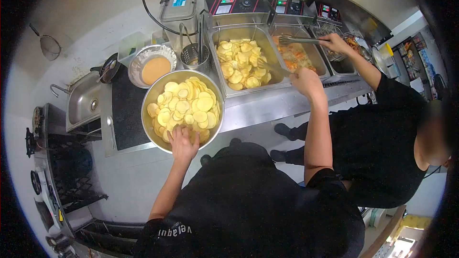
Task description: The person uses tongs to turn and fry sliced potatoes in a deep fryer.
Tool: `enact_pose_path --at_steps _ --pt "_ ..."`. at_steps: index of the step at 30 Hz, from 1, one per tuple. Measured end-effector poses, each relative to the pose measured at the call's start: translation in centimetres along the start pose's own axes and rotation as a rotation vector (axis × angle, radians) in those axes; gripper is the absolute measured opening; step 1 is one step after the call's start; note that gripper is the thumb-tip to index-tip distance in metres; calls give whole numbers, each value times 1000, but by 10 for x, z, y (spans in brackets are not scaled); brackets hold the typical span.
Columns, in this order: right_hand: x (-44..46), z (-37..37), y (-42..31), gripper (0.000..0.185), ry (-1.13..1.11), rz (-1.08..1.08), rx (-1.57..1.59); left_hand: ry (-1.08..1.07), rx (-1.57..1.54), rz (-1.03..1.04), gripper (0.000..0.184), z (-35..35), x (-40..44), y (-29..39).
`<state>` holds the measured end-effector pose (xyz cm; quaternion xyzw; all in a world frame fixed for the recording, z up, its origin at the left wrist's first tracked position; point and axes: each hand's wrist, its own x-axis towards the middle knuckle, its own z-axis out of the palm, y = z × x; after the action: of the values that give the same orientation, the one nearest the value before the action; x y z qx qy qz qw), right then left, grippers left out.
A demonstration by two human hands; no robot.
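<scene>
My left hand (184, 144) reaches over the near rim of a large steel bowl (145, 110), its fingers apart and touching thin potato slices (184, 102) heaped inside. My right hand (307, 84) is closed around the handle of grey tongs (278, 69). Their tip extends over the left fryer vat (278, 74), where more potato slices (241, 62) lie. Whether the tips touch these slices I cannot tell.
A co-worker's hand (337, 44) holds other tongs (299, 40) over the middle fryer's orange, bubbling food (294, 56). Left stand a batter bowl (155, 69), a perforated holder (195, 57) and a sink (88, 100). The co-worker (382, 153) stands close on my right.
</scene>
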<state>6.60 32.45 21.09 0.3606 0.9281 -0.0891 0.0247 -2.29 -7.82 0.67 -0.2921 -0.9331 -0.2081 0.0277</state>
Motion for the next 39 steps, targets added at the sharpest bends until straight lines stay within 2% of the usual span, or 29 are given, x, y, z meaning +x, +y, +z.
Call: enact_pose_path --at_steps 3,6,12,14,15,17,19,20,21,22,23,24,25,26,27,29,31,33,35,38,39 --pt "7 22 9 35 26 -7 -8 2 -8 -19 40 1 -2 -3" --pt "11 38 -4 34 -59 -56 44 8 18 -30 40 1 -2 -3" --pt "-38 -17 -23 33 -69 -236 -33 43 18 15 39 -4 -1 3" --pt "-36 -11 -33 34 -74 -288 -28 -136 -510 -80 35 -26 11 27" --pt "-31 0 -39 34 -70 -290 -52 -128 -661 75 32 -40 19 47" --pt "-10 28 -42 34 -80 -324 -68 -447 -1020 346 25 -113 38 106" --pt "33 57 -27 35 -110 -206 -204 -693 -1328 765 21 -175 48 157" --pt "38 47 -33 32 -149 -125 -227 -634 -1552 1113 19 -187 50 186" --pt "36 39 -30 32 -89 -228 -230 -872 -1753 1169 17 -208 45 208" --pt "45 39 -23 33 -95 -186 -254 -907 -1897 1170 29 -218 37 231" --pt "42 31 -20 34 -35 -219 -230 -1052 -1941 1192 31 -228 36 246" --pt "21 6 -39 34 -28 -278 -112 -1088 -1976 1217 30 -232 35 259" --pt "18 -2 -49 34 -16 -239 -128 -1049 -1971 1235 30 -233 36 265" --pt "27 2 -44 40 34 -309 -125 -1010 -1956 1260 30 -235 36 269" --pt "31 2 -56 40 -3 -263 -112 -966 -1933 1275 30 -234 38 272" --pt "50 25 -56 39 108 -429 -86 -884 -1878 1293 29 -232 41 270" --pt "75 58 -53 39 -20 -325 -36 -818 -1841 1309 29 -232 42 268" --pt "98 97 -20 39 29 -311 -124 -768 -1809 1322 29 -230 43 268" --pt "60 74 -27 39 -5 -444 -49 -704 -1775 1305 29 -231 46 262" --pt "95 96 43 39 -188 -401 -97 -623 -1738 1301 29 -230 49 258" --pt "103 102 72 39 -158 -393 -99 -603 -1731 1307 29 -230 49 258"
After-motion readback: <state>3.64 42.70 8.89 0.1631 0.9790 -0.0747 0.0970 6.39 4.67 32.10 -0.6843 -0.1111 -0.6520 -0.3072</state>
